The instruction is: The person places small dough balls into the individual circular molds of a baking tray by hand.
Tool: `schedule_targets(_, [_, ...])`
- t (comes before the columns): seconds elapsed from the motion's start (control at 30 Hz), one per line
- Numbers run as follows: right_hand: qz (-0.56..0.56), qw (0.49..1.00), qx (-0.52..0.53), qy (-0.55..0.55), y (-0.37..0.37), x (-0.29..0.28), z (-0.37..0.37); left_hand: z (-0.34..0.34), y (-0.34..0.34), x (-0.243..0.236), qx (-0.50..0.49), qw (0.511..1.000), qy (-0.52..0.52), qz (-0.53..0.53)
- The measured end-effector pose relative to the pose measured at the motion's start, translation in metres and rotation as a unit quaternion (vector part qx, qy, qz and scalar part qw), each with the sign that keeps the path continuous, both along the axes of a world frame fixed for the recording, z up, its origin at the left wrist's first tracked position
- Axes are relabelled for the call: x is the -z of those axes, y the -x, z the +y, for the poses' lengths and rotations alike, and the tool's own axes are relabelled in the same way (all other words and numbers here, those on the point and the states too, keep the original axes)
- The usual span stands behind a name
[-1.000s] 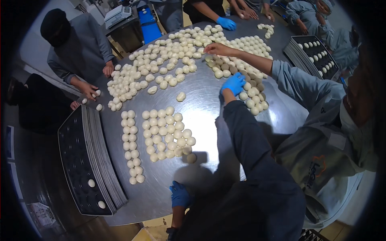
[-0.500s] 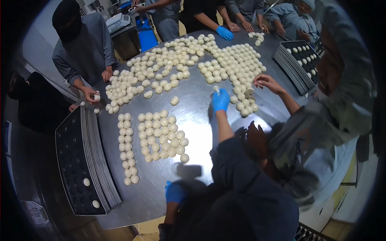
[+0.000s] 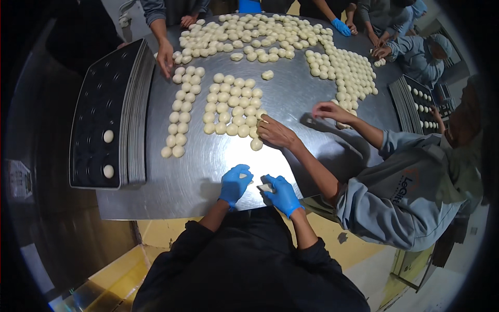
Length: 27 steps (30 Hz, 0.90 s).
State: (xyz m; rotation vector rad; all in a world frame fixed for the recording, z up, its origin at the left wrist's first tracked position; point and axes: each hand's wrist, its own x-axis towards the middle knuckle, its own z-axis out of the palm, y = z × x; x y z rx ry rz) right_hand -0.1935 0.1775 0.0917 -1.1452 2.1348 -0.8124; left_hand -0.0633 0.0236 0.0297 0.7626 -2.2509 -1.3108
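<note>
Both my hands wear blue gloves above the near edge of the steel table (image 3: pixel 156 200), a short gap apart. My left hand (image 3: pixel 235 183) has its fingers curled round a small whitish piece of dough (image 3: pixel 243 176). In my right hand (image 3: pixel 284 195), thumb and fingers close on another pale piece of dough (image 3: pixel 266 187), partly hidden. Beyond them lies a block of round dough balls (image 3: pixel 238 101), with a double column of balls (image 3: pixel 179 117) to its left. A co-worker's bare hand (image 3: pixel 275 132) touches the block's right edge.
Stacked black trays (image 3: pixel 96 119) stand at the left, the top one holding two dough balls. Many more dough balls (image 3: pixel 249 36) cover the far side. Another tray stack (image 3: pixel 416 104) is at the right. A co-worker's arms reach in from the right, others from the far side.
My right hand has come back from the dough balls at the right to the near edge, beside my left hand. The co-worker's hand at the right has reached the middle block. My view has shifted.
</note>
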Motion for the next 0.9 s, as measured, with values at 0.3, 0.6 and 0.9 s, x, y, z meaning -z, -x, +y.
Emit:
schedule_targets(0.3, [0.318, 0.942, 0.082, 0.071, -0.021, 0.085, -0.011, 0.029, 0.011, 0.034, 0.065, 0.954, 0.269, -0.116])
schedule_targets(0.6, [0.211, 0.95, 0.085, 0.213, -0.013, 0.107, 0.001, 0.036, -0.004, 0.036, 0.119, 0.96, 0.251, 0.022])
schedule_targets(0.9, [0.212, 0.953, 0.064, 0.209, -0.007, 0.117, 0.033, 0.033, -0.027, 0.042, 0.128, 0.931, 0.339, 0.035])
